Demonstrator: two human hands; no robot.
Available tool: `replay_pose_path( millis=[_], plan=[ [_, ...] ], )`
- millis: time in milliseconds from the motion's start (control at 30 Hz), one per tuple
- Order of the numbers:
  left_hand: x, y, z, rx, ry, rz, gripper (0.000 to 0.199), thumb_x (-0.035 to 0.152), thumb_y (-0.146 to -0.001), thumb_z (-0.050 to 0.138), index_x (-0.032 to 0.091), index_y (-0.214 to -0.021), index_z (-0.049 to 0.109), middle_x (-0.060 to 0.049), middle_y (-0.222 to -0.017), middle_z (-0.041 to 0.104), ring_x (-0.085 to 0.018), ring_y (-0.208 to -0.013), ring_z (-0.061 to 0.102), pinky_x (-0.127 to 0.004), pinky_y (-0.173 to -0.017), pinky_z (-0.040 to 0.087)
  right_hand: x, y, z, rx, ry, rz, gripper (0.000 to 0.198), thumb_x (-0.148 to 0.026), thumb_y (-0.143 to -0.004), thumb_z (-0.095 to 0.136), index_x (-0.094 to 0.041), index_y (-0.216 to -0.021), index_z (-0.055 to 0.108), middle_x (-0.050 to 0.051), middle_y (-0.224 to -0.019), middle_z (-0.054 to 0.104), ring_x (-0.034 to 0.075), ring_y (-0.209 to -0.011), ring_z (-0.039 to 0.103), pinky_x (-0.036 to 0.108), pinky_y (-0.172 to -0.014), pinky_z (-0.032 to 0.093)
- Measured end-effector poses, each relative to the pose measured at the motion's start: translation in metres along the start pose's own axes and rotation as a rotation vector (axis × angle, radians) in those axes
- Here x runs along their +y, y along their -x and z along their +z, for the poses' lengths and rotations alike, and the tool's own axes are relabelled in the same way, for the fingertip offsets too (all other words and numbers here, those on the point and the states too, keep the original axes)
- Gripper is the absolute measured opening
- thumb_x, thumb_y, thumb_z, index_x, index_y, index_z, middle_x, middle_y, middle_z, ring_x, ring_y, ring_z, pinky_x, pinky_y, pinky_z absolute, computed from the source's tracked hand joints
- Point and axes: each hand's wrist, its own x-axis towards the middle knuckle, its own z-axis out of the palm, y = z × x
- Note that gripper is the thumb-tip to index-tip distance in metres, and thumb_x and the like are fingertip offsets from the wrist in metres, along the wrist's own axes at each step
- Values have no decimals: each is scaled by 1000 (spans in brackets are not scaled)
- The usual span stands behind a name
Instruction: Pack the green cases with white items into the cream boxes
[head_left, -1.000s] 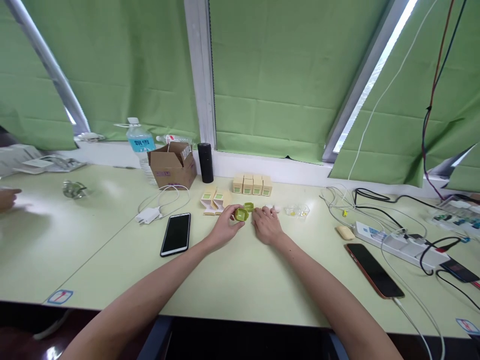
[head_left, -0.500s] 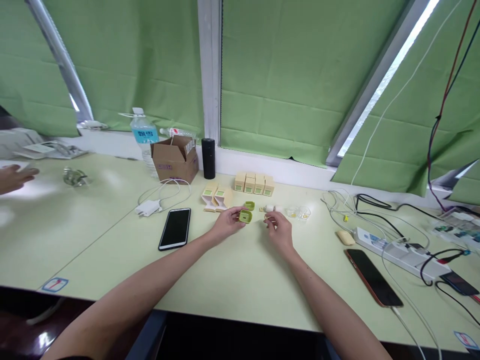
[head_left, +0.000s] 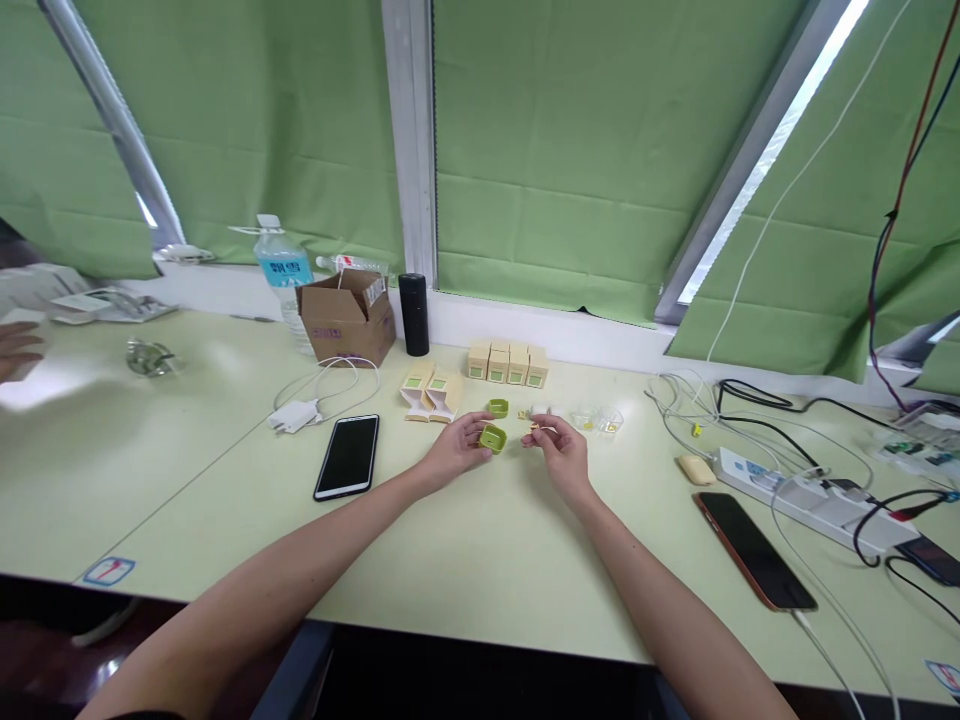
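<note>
My left hand [head_left: 456, 450] grips a small green square cup-like piece [head_left: 493, 438], its open side facing up toward me. Just behind it, a second green piece [head_left: 497, 408] rests on the table. To the right, my right hand [head_left: 561, 455] pinches a tiny yellowish part [head_left: 531, 429], too small to name. Another tiny yellow piece [head_left: 522, 414] lies beyond those fingertips. Clear little containers [head_left: 598, 420] with yellow bits inside stand right of my right hand. Some white items behind that hand are partly hidden.
Several small cardboard boxes [head_left: 508, 363] stand at the back, with opened ones [head_left: 431, 392] nearer. A brown carton [head_left: 346, 318], black cylinder [head_left: 414, 315] and water bottle [head_left: 285, 270] line the wall. Phones [head_left: 347, 457] and a power strip [head_left: 795, 500] flank my arms. Another person's hand [head_left: 16, 350] shows far left.
My right hand has turned slightly, its pinched yellow part now showing more clearly near the green piece. The left hand has tilted the green piece a little. The other person's hand moved left.
</note>
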Motion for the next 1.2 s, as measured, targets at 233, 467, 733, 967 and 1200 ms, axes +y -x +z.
replay_pose_path(
  millis=[233,467,733,967,1200],
  plan=[
    [2,2,0,-6,60,36,51,33,-75,90,18,-116,64,-12,-119,69,-20,-101,65,-32,-85,51,-9,7,4,-10,66,-46,27,-47,-85,72,-21,-94,69,1,-71,70,18,-65,68,33,-64,58],
    [6,4,2,-128,220,-29,52,36,-82,85,23,-130,69,-10,-113,69,-17,-94,63,-29,-80,48,-14,15,8,-59,101,-136,14,-33,-88,68,-24,-99,71,1,-79,67,17,-72,66,33,-71,58],
    [5,5,3,-146,243,-65,47,32,-82,86,22,-125,70,-10,-110,72,-19,-98,65,-31,-83,48,-22,24,13,-110,275,-303,14,-26,-95,59,-24,-102,70,2,-83,67,17,-72,66,33,-72,57],
    [10,8,6,-163,227,-89,47,33,-81,86,20,-123,70,-10,-112,72,-19,-100,65,-31,-86,48,-22,24,13,-83,315,-327,14,-27,-94,60,-24,-101,71,3,-82,70,17,-70,67,32,-69,58],
    [11,9,8,-152,197,-80,49,35,-80,87,19,-123,70,-11,-112,71,-20,-100,65,-30,-85,48,-21,24,11,-101,400,-373,12,-25,-92,61,-24,-96,72,4,-83,72,19,-71,66,33,-68,57]
  ],
)
